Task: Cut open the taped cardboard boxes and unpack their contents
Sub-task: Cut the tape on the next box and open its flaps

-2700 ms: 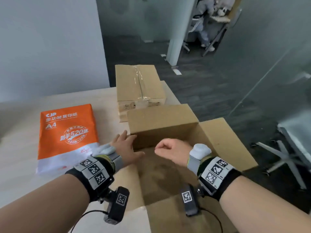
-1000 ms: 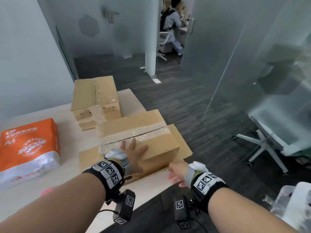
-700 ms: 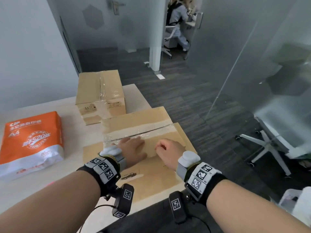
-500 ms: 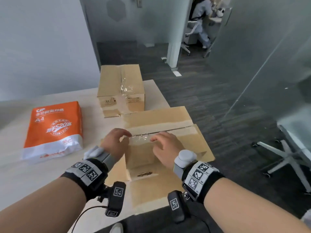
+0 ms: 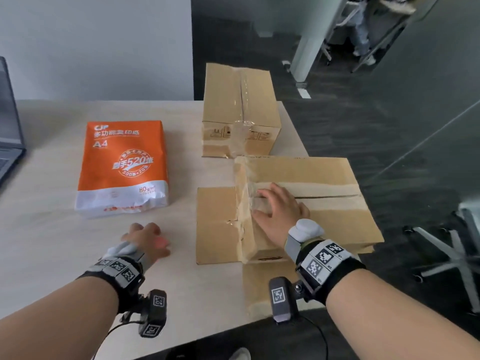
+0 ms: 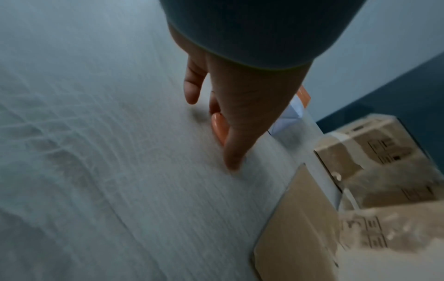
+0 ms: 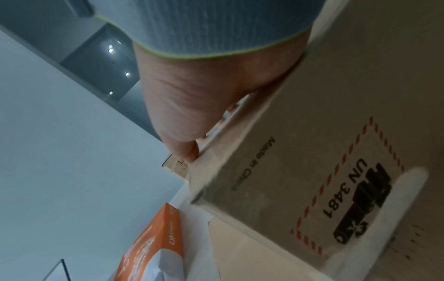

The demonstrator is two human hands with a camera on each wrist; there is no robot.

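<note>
The near cardboard box [image 5: 324, 211] lies upside down at the table's right edge, flaps spread flat, with a clear-taped seam across its top. My right hand [image 5: 278, 206] presses flat on that seam near the left end, fingers spread. In the right wrist view the palm [image 7: 192, 95] lies on the box [image 7: 276, 171], above its "UN 3481" label. My left hand [image 5: 142, 237] is down on the bare table left of the box, over a small orange tool [image 5: 163, 242]. In the left wrist view the fingers [image 6: 230, 114] touch the orange tool [image 6: 219, 129], the thumb apart from it.
A second box [image 5: 241, 110], still taped, stands behind the near one. An orange A4 paper ream [image 5: 122, 165] lies at the left of the table [image 5: 52, 229], a laptop [image 5: 7, 141] at the far left edge. An office chair base [image 5: 454, 242] stands on the floor to the right.
The near box, open 2.7 s ago, has been turned upside down. My left hand left the box and moved left down to the orange tool. The right hand stays pressing on the seam.
</note>
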